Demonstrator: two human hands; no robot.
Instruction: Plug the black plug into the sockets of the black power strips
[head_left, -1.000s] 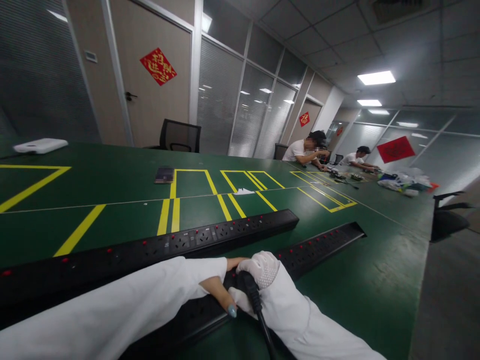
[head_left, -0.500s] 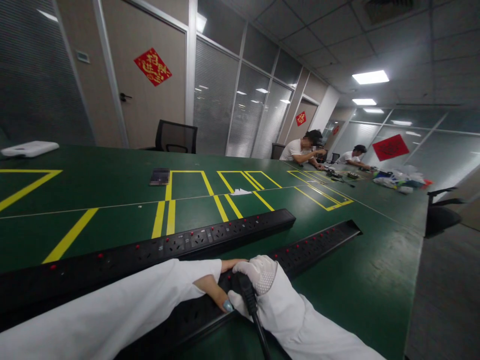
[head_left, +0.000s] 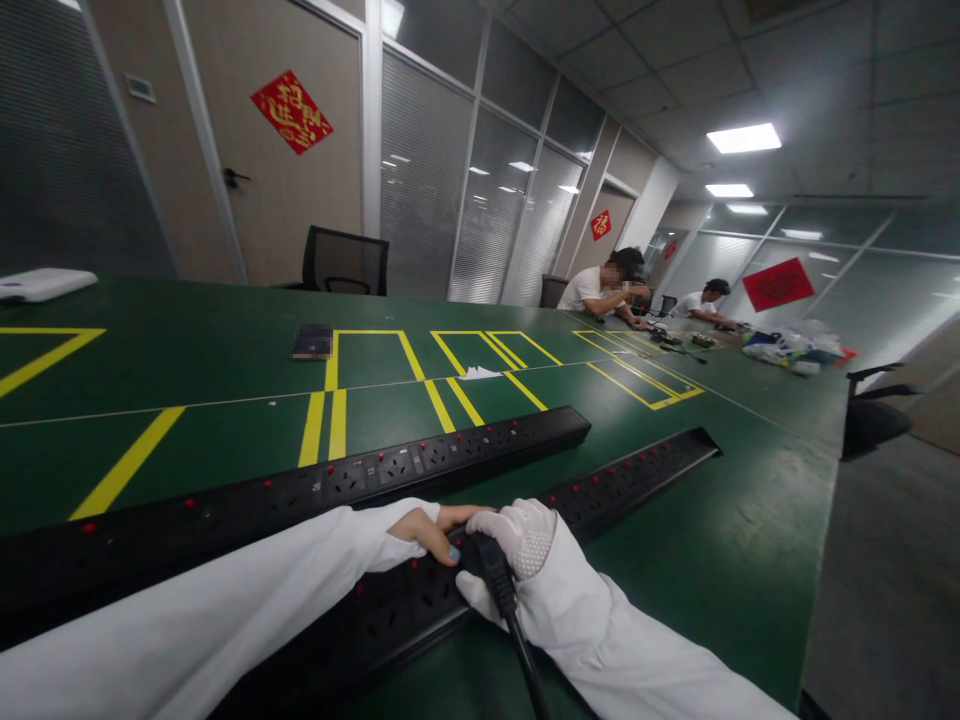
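A long black power strip (head_left: 615,485) lies slantwise on the green table, with rows of sockets and red switches. My right hand (head_left: 525,535), in a white dotted glove, is closed around a black plug (head_left: 484,565) that sits against the strip's top. From the plug a thick black cord (head_left: 529,665) runs down toward me. Bare and with a blue-painted thumbnail, my left hand (head_left: 431,530) grips the strip just left of the plug. Its thumb lies on top beside the plug; the other fingertips are hidden behind my right hand.
Parallel to the first, a second black power strip (head_left: 420,465) lies farther away. Yellow tape (head_left: 367,332) outlines mark the green table (head_left: 712,520). A dark flat object (head_left: 312,342), crumpled white paper (head_left: 480,373) and plastic bags (head_left: 787,345) lie beyond. Two people (head_left: 600,290) sit at the far end.
My left thumb has shifted from the strip's near edge up onto its top, close to the plug. My right hand keeps its grip on the plug. The view has shifted slightly.
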